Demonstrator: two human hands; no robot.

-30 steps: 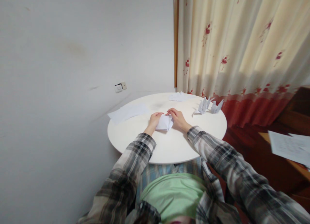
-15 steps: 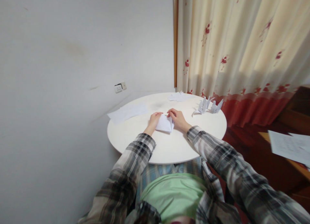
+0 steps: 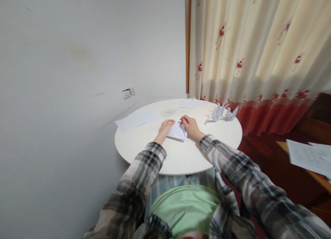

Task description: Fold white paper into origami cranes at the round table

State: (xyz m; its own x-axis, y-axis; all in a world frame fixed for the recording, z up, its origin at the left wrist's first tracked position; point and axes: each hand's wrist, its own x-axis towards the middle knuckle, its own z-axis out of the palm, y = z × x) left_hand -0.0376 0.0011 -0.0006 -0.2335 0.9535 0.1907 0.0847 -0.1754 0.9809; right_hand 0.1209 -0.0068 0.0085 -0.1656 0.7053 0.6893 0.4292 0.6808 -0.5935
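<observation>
A folded piece of white paper (image 3: 177, 132) rests on the round white table (image 3: 186, 159), between my two hands. My left hand (image 3: 166, 128) grips its left side, with the thumb and fingers closed at the upper left edge. At the upper right edge, my right hand (image 3: 190, 124) pinches the paper with bent fingers. Loose folded layers show along the paper's right side. Fingertips of both hands are partly hidden by the hands themselves.
Folded paper cranes (image 3: 218, 113) stand at the table's right rim. Flat white sheets (image 3: 137, 120) lie at the left, and paper scraps (image 3: 191, 103) at the back. A wall is on the left, a curtain (image 3: 248, 59) behind. Printed sheets (image 3: 307, 156) lie on furniture at right.
My right hand has shifted very slightly to the right along the paper's upper edge. The folded paper has turned or slid a little with it. My left hand stays nearly in place.
</observation>
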